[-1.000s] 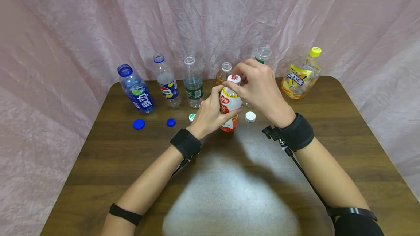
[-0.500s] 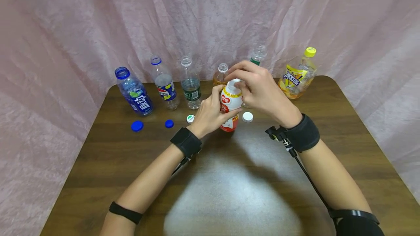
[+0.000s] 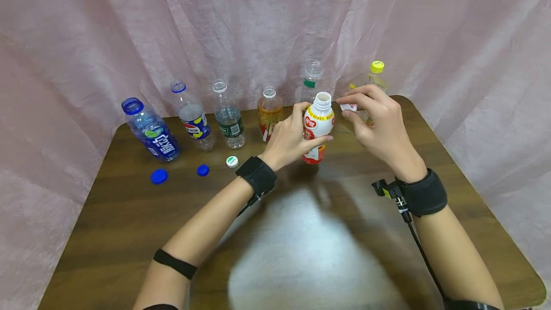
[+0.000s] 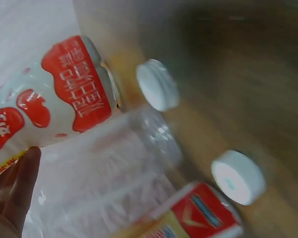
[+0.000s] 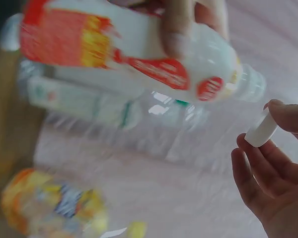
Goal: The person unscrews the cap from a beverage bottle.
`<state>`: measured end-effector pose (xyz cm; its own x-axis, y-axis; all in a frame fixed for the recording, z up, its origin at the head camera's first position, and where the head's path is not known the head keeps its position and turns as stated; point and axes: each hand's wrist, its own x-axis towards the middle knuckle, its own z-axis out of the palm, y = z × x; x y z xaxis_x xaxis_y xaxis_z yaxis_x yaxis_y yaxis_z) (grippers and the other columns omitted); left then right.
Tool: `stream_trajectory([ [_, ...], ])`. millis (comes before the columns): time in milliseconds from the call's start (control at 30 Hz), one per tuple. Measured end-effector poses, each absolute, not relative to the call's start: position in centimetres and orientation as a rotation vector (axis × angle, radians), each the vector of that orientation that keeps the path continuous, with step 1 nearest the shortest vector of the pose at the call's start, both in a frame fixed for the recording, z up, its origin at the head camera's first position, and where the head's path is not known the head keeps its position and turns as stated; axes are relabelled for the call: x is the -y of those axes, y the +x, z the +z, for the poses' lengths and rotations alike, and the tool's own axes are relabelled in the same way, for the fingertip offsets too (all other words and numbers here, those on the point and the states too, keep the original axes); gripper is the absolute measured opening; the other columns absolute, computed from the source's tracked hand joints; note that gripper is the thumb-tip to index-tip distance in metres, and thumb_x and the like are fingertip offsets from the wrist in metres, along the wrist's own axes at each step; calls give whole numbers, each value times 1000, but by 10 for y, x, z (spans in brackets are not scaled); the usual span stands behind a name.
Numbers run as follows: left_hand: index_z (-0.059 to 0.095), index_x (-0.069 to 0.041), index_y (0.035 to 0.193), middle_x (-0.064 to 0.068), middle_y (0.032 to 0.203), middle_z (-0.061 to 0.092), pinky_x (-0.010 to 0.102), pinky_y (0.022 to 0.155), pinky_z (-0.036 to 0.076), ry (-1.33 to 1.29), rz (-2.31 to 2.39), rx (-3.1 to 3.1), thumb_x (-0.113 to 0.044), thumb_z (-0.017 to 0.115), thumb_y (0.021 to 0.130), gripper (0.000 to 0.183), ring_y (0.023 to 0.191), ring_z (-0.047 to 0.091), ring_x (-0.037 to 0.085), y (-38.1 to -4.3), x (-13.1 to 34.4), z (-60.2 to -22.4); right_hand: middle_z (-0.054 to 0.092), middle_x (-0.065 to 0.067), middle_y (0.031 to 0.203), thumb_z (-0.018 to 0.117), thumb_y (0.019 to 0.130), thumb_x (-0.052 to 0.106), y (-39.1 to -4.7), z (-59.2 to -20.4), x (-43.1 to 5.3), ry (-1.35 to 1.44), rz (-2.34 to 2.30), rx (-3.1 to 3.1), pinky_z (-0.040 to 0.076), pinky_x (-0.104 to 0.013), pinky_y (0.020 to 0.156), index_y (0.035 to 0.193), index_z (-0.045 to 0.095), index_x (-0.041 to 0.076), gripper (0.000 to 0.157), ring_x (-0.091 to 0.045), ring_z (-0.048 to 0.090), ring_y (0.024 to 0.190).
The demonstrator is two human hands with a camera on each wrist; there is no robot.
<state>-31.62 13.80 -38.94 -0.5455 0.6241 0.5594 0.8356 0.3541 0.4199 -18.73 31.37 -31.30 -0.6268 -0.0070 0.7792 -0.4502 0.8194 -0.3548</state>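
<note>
A white and red drink bottle [image 3: 319, 121] stands roughly upright in my left hand [image 3: 289, 138], whose fingers and thumb wrap its sides. Its threaded mouth is bare. Just to the right, my right hand [image 3: 380, 126] pinches a white bottle cap [image 5: 260, 130] between thumb and fingertips, apart from the bottle's neck. Red print shows on the cap's top in the head view. Close behind the bottle are a clear bottle with a green label [image 3: 311, 83] and a yellow-capped iced tea bottle [image 3: 376, 68], partly covered by the right hand.
Uncapped bottles line the table's back: a blue one [image 3: 150, 130], a blue-labelled one [image 3: 192, 121], a green-labelled one [image 3: 229, 121] and an orange-brown one [image 3: 270, 114]. Two blue caps [image 3: 159, 176] and a green-topped cap [image 3: 232, 161] lie before them. Another white cap [image 4: 159, 85] shows in the left wrist view.
The cap has come off the white and red bottle and moved right with my right hand. My left hand has shifted the bottle rightward. The head view has turned somewhat.
</note>
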Motion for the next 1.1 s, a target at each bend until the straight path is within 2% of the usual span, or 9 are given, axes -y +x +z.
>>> stream_trajectory([
  [100,37,-8,143,5,105,71,31,69,58,-1329,-1012,2343,-56,83,82,90,86,73,17,-317,-161,-385,72,-13,107,73,85,-11,-176,-329,-331,254,682,2189,44,-13,81,105,78,2,24,-28,67,93],
  [300,38,-8,143,9,119,66,35,82,60,-1360,-1004,2392,-47,81,88,80,103,71,21,-319,-204,-374,71,-12,107,75,85,-12,-163,-366,-357,147,686,2259,47,-13,83,104,78,1,24,-24,68,96],
  [533,40,-9,143,10,118,62,37,84,59,-1272,-995,2467,-43,81,89,76,104,67,23,-323,-245,-373,71,-7,105,75,85,-9,-149,-398,-366,84,704,2343,49,-9,79,103,78,4,22,-20,69,93],
  [700,38,-7,141,9,117,60,40,85,59,-1138,-905,2562,-43,79,90,75,100,70,26,-328,-263,-380,70,-5,107,75,86,-6,-139,-415,-367,30,724,2407,55,-20,77,104,78,7,23,-18,70,90],
  [933,38,-8,139,11,117,59,44,86,59,-994,-968,2626,-41,79,90,72,102,70,32,-337,-274,-388,70,-5,107,74,87,-7,-131,-431,-371,-19,764,2448,58,-41,77,106,78,9,25,-24,71,90],
  [1100,38,-6,133,12,118,60,46,89,59,-943,-976,2646,-42,80,90,70,106,70,34,-342,-283,-390,71,-8,106,73,87,-9,-126,-438,-375,-20,781,2441,59,-47,76,105,78,8,25,-25,70,90],
])
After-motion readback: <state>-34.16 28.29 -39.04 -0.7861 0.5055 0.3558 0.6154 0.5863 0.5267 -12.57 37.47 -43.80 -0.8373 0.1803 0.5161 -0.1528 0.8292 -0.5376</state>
